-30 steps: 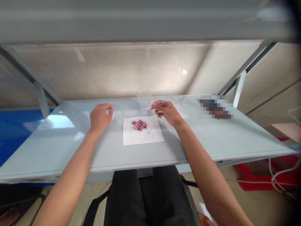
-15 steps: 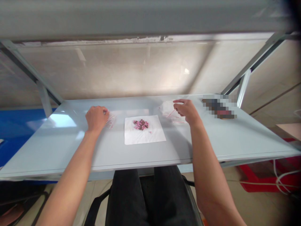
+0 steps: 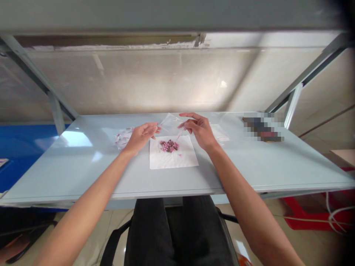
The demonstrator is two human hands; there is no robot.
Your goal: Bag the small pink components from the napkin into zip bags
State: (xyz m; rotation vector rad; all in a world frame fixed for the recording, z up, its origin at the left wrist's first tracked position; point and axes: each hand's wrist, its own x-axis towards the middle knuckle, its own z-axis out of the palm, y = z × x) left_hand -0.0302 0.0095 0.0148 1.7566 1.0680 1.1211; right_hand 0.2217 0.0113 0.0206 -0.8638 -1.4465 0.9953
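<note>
A small clear plastic zip bag (image 3: 170, 122) with a red line along its seal is stretched between my two hands, above the far edge of a white paper sheet. My left hand (image 3: 142, 136) pinches its left side. On the other side, my right hand (image 3: 200, 130) grips it between thumb and fingers, index finger extended. Below lies the white sheet (image 3: 173, 162), bearing a heap of small pink and dark beads (image 3: 169, 146). Beside my left hand is a pile of clear bags (image 3: 122, 138) with pinkish bits. A stack of flat clear bags (image 3: 220, 133) lies behind my right hand.
The light grey table (image 3: 241, 166) has slanted metal supports (image 3: 294, 103) at both ends and a shelf (image 3: 177, 16) overhead. A blurred-out dark and red object (image 3: 263, 129) lies at the back right. A blue surface (image 3: 24, 144) adjoins at left.
My right hand has come left from the bag stack with a clear bag. My left hand has left the pile at left, moving right to meet that bag above the sheet.
</note>
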